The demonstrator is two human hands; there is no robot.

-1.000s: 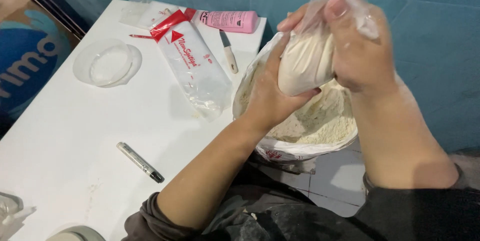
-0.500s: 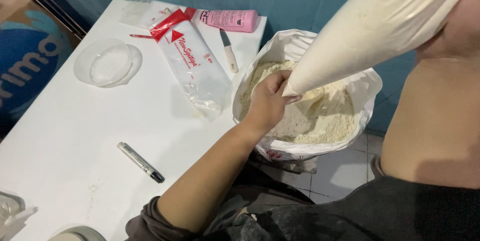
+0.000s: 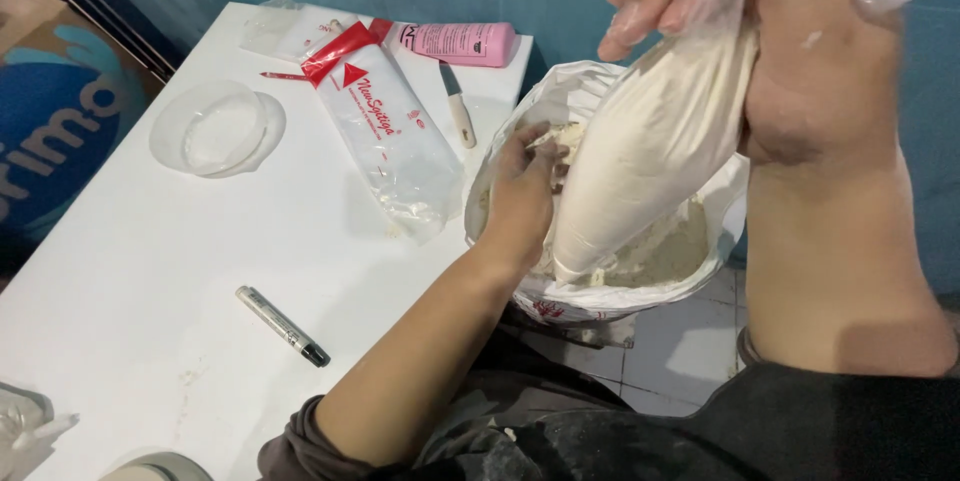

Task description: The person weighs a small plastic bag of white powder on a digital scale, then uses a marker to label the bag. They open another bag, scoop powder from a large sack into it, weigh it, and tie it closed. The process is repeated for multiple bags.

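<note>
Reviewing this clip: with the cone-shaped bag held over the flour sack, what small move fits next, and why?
Probably scoop more flour in with the left hand. It is down in the flour sack, while the right hand grips the cone-shaped bag by its top, tip resting on the flour.

We note a thin clear plastic cone-shaped bag [image 3: 650, 156], glossy where empty, matt where packed with off-white powder. The large white plastic sack [image 3: 600, 296] holds the same dry, clumpy flour [image 3: 665, 251]. Far left lie a crinkled glossy clear pouch with red print [image 3: 390, 131] and a smooth pink plastic tube [image 3: 460, 41]. The white table [image 3: 150, 281] looks smooth, semi-matt.
</note>
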